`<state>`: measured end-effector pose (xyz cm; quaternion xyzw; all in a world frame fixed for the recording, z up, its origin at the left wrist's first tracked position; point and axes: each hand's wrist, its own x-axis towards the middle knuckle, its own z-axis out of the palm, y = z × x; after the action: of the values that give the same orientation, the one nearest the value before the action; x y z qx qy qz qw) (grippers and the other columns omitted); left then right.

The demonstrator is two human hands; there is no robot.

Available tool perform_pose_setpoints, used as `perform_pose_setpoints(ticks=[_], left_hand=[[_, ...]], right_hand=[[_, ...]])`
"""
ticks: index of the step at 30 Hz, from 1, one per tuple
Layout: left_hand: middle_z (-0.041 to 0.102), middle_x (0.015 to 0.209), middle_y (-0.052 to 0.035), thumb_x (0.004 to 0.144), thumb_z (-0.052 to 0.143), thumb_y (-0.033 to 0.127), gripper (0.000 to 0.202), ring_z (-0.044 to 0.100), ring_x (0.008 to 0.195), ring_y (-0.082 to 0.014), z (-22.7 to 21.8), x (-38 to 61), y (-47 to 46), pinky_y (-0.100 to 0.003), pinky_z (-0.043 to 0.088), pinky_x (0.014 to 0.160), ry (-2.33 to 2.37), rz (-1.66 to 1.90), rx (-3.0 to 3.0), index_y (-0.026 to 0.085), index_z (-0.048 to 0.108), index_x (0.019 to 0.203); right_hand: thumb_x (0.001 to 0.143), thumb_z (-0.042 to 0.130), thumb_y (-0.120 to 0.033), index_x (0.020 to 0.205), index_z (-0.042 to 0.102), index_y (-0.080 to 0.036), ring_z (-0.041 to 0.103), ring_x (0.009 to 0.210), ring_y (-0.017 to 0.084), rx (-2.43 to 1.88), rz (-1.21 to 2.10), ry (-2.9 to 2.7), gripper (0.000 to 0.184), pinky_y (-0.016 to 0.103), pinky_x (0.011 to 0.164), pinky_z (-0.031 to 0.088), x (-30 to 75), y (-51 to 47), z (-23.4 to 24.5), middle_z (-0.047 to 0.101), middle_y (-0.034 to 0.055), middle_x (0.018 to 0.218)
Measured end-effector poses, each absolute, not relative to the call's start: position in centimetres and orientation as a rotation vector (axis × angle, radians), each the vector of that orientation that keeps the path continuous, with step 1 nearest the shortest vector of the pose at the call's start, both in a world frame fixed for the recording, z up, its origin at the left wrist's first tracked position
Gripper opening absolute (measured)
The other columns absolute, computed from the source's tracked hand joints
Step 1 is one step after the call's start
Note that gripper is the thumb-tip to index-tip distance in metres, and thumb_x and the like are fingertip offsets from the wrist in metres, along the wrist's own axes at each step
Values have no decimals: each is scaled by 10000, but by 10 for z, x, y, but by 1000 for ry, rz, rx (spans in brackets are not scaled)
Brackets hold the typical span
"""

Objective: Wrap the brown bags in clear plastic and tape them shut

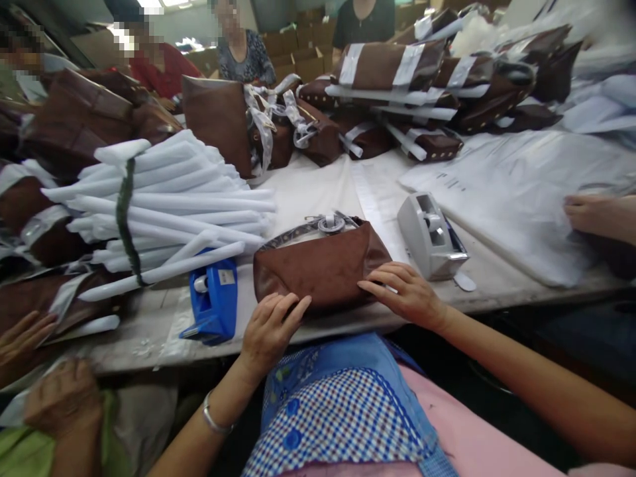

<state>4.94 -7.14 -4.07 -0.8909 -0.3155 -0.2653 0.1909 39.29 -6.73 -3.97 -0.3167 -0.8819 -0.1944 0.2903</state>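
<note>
A brown leather bag (pixel 318 268) lies flat at the near edge of the table (pixel 318 192), with a metal ring fitting at its top. My left hand (pixel 271 328) rests on the bag's lower left corner, fingers stretched flat. My right hand (pixel 405 291) lies on the bag's right end, fingers spread and pressed on the leather. Neither hand grips anything.
A blue tape dispenser (pixel 213 298) sits left of the bag, a grey one (pixel 430 235) to its right. A bundle of white paper rolls (pixel 169 205) lies at left. Stacks of brown bags (pixel 407 93) fill the back. Other people's hands show at far left (pixel 30 338) and far right (pixel 591 212).
</note>
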Motion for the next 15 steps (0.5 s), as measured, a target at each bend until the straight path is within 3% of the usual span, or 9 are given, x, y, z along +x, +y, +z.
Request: perform_pose_setpoints(ticks=[5,11,15], left_hand=[[674,1119,-71,936,625,96,400,605,1007,-227,-50,46,-63,-371,466,941,-864,-730,-2491,220,614,1316],[680,996,-52,926,620,64,294,604,857,-190,-61,51,-56,-321,458,753,-797,-831,-2515,230,665,1164],[681,1003,-54,923,605,38,318,601,873,-193,-66,46,-57,-329,486,764,-760,-879,-2559,217,665,1179]], right_hand=[[944,611,-122,1276,637,-205,585,1060,222,-840,-523,-2415,343,391,975,462,396,-61,-47,693,76,1140],[973,539,-122,1073,685,-191,590,860,191,-755,-463,-2329,190,341,754,468,390,-51,-66,718,57,974],[985,523,-121,1106,687,-190,599,861,189,-745,-439,-2305,215,340,745,492,393,-50,-74,719,55,967]])
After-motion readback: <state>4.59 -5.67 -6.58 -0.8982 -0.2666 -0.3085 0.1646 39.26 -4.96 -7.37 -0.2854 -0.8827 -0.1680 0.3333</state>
